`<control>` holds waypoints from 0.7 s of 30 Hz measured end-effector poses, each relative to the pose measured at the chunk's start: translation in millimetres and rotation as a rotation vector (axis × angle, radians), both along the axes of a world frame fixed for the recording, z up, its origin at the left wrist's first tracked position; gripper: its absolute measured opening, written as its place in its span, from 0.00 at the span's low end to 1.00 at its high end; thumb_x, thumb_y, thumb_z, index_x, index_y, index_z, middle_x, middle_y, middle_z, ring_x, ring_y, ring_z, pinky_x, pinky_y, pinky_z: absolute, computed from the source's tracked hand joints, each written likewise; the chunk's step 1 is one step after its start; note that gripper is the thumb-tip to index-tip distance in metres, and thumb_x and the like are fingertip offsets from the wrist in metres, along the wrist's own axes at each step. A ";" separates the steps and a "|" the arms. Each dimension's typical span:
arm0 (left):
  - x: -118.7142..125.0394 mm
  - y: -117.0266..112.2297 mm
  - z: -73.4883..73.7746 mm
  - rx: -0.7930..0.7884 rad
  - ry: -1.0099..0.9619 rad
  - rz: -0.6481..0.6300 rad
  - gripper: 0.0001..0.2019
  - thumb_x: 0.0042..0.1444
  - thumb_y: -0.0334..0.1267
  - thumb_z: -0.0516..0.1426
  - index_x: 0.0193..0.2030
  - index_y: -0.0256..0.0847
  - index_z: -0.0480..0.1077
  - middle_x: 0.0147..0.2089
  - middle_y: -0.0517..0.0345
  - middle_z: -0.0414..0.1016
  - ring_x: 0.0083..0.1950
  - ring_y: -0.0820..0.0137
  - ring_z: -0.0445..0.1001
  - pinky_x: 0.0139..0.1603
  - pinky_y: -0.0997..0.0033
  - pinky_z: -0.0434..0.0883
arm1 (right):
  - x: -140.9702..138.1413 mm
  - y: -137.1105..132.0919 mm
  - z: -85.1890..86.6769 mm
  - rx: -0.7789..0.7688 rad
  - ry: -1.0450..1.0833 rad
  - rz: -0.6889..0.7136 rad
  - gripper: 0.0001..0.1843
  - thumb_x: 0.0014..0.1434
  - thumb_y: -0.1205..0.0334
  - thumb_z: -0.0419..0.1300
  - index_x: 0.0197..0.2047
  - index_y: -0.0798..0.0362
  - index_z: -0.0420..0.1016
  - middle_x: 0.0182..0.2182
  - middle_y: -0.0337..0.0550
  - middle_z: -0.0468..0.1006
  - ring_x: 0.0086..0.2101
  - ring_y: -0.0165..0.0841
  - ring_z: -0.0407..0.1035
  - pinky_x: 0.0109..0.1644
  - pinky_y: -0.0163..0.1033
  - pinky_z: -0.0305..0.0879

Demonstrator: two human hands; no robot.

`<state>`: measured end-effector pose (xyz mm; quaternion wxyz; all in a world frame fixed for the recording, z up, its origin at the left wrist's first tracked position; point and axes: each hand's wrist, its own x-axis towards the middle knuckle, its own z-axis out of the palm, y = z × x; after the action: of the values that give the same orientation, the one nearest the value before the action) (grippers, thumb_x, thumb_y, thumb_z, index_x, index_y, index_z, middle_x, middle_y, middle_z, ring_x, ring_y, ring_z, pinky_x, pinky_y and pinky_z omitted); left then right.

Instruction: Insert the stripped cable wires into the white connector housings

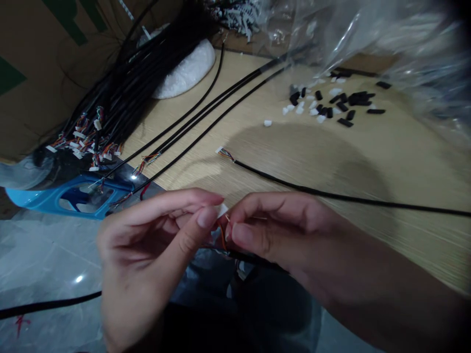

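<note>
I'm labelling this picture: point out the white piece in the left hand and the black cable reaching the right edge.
White piece (222,210), head view: its exposed end.
Black cable (331,194), head view: partway along its sheath.

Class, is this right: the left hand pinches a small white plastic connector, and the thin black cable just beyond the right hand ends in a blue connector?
No: the head view shows that black cable ending in a white connector, not blue.
</note>
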<state>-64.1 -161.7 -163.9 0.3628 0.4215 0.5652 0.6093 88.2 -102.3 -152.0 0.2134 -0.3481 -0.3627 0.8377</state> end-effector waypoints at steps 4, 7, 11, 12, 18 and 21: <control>-0.8 -1.2 5.1 0.007 0.048 -0.038 0.06 0.53 0.33 0.68 0.36 0.50 0.83 0.31 0.71 0.85 0.28 0.82 0.79 0.30 0.93 0.76 | 2.3 -0.1 -5.5 -0.033 0.056 0.016 0.04 0.56 0.65 0.69 0.29 0.49 0.82 0.30 0.32 0.84 0.35 0.21 0.78 0.41 0.21 0.71; -1.4 -1.4 7.8 -0.028 -0.016 -0.047 0.08 0.48 0.32 0.71 0.34 0.48 0.82 0.30 0.68 0.83 0.29 0.80 0.78 0.32 0.91 0.77 | 1.6 1.1 -4.3 0.039 0.020 0.024 0.07 0.53 0.71 0.69 0.30 0.48 0.83 0.30 0.32 0.84 0.36 0.24 0.78 0.42 0.23 0.72; -4.6 -0.3 7.9 -0.127 -0.148 -0.081 0.11 0.46 0.32 0.72 0.36 0.49 0.80 0.28 0.67 0.81 0.28 0.81 0.77 0.32 0.92 0.75 | -3.0 2.2 2.1 0.134 -0.078 -0.014 0.11 0.50 0.76 0.70 0.27 0.49 0.84 0.27 0.32 0.83 0.32 0.24 0.78 0.36 0.22 0.72; -5.3 0.1 7.8 -0.141 -0.173 -0.090 0.11 0.47 0.32 0.72 0.37 0.49 0.79 0.28 0.67 0.81 0.28 0.81 0.77 0.32 0.91 0.75 | -4.3 1.7 3.5 0.156 -0.089 -0.026 0.12 0.49 0.78 0.70 0.26 0.49 0.83 0.25 0.31 0.82 0.31 0.23 0.77 0.35 0.21 0.72; -5.6 1.0 10.3 -0.187 -0.234 -0.147 0.11 0.50 0.34 0.70 0.39 0.50 0.77 0.30 0.66 0.82 0.28 0.79 0.77 0.31 0.89 0.75 | -4.8 -5.3 0.9 0.173 -0.114 -0.032 0.07 0.52 0.72 0.70 0.28 0.50 0.83 0.25 0.31 0.82 0.29 0.21 0.77 0.30 0.17 0.69; -5.8 -1.0 11.4 -0.200 -0.252 -0.171 0.09 0.51 0.35 0.70 0.36 0.49 0.76 0.30 0.67 0.82 0.28 0.79 0.77 0.31 0.89 0.75 | -1.3 -7.2 -0.9 0.132 -0.106 0.010 0.05 0.55 0.68 0.69 0.30 0.48 0.84 0.29 0.31 0.84 0.33 0.21 0.79 0.37 0.19 0.71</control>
<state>-69.8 -162.7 -152.5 0.5216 0.3500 0.5351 0.5649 86.9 -109.6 -152.9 0.2120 -0.3753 -0.4295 0.7935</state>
